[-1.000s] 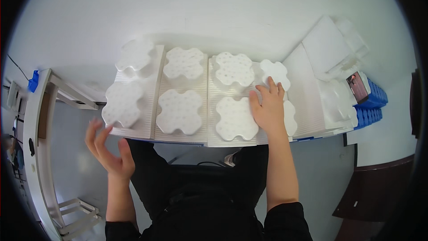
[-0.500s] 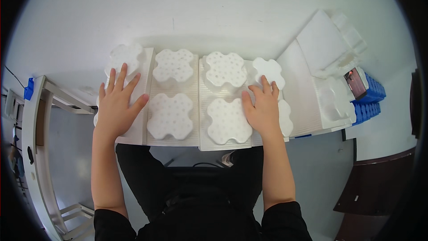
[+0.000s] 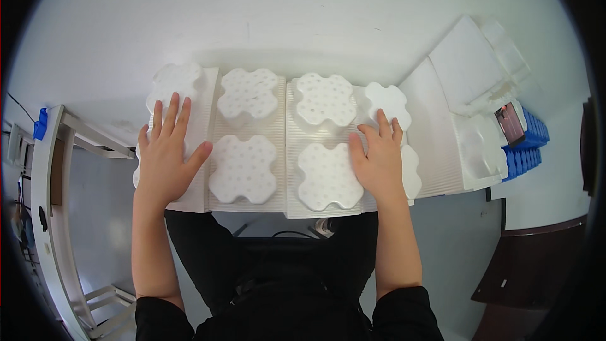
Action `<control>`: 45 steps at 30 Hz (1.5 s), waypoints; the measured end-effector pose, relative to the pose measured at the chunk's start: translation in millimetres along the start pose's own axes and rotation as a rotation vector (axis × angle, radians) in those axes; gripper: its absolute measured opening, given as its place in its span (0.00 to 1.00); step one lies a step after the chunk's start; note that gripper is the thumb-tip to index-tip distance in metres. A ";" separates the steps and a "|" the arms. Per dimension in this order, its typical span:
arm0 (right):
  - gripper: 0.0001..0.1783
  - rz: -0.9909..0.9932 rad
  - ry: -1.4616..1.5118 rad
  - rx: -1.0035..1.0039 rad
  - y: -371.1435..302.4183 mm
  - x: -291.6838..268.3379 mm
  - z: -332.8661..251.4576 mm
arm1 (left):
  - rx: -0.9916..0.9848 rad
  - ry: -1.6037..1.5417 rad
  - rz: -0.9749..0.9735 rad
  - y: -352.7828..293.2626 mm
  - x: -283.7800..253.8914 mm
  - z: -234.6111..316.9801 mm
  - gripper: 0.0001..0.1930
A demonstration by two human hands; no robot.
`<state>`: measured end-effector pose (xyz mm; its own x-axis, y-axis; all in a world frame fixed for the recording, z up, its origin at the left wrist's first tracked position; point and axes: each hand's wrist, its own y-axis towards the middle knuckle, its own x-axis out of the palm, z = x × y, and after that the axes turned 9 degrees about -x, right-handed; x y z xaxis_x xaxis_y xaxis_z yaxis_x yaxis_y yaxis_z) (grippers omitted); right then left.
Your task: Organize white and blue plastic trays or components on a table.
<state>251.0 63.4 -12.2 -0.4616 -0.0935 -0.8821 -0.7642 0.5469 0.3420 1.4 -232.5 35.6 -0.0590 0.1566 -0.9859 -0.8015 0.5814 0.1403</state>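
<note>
My left hand lies open, fingers spread, over the leftmost white lobed foam pieces; the back one shows beyond its fingertips. My right hand is open too, with its fingertips at a smaller-looking lobed piece at the back right. Its palm covers part of another piece near the front edge. Between the hands sit a back-left dimpled piece, a front-left one, a back-right one and a front-right one. All rest on white ribbed panels.
White molded foam packaging leans against the wall on the right. Beside it stand blue ribbed bins and a box with a picture. A white-framed table is at the left, and a dark brown cabinet at the lower right.
The panels and foam pieces appear slightly lower and farther right in the picture. My left fingers are a little closer together; both hands stay over the same pieces.
</note>
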 end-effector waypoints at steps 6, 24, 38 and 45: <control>0.24 0.013 -0.003 -0.014 -0.3 1.6 1.0 | 0.004 -0.067 0.015 -0.9 -1.5 -1.8 0.42; 0.23 0.014 -0.012 -0.034 1.6 2.1 0.0 | -0.007 -0.098 0.021 -3.0 -5.0 -2.9 0.40; 0.20 0.030 -0.035 -0.038 -1.5 0.8 -0.2 | 0.004 -0.066 0.021 -2.3 -4.1 -1.4 0.41; 0.19 0.055 -0.052 -0.121 -0.2 7.3 5.4 | 0.029 -0.042 0.022 4.0 -1.3 -8.1 0.40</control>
<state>250.2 67.1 -20.5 -0.4824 -0.0212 -0.8757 -0.7885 0.4458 0.4236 -6.6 -236.8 36.7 -0.0506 0.2023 -0.9780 -0.7827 0.6002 0.1647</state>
